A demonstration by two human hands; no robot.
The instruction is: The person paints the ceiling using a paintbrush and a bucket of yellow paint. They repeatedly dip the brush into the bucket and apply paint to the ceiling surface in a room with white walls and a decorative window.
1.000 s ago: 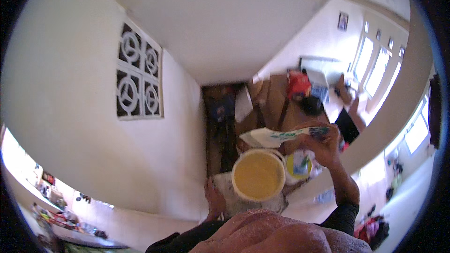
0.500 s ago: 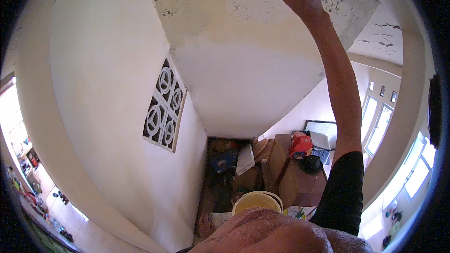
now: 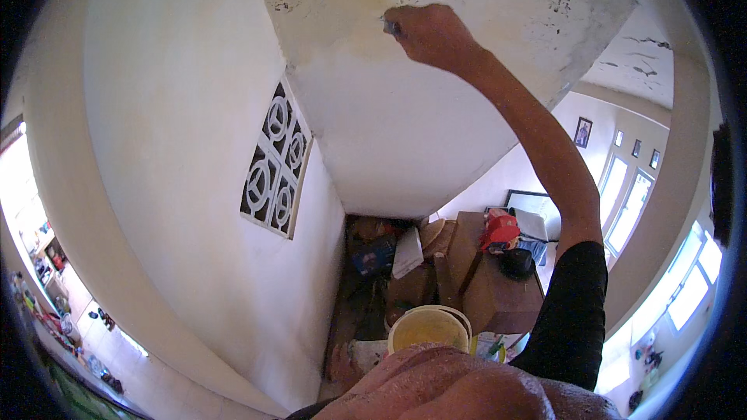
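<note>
My right arm, in a black sleeve, reaches up toward the stained, pitted sloping surface overhead (image 3: 350, 8). The right hand (image 3: 436, 37) is closed, with a small greyish-dark piece (image 3: 392, 28) sticking out at the fingers. Most of that piece is hidden in the grip, so its kind is unclear. The fingers are close to the flaking part of the surface; contact cannot be made out. My left hand does not show clearly. A pale yellowish bucket (image 3: 430, 328) stands below, partly hidden by my body.
A white wall with a patterned vent block (image 3: 274, 163) rises on the left. Below are brown furniture (image 3: 506, 303) topped by a red cloth item (image 3: 499, 231) and a black item (image 3: 515, 263), plus boxes and clutter (image 3: 389, 253). Tall windows (image 3: 626, 194) stand at right.
My right hand has swung left and lower in the view, from the top edge toward the middle of the sloping surface, still closed. The view has shifted slightly.
</note>
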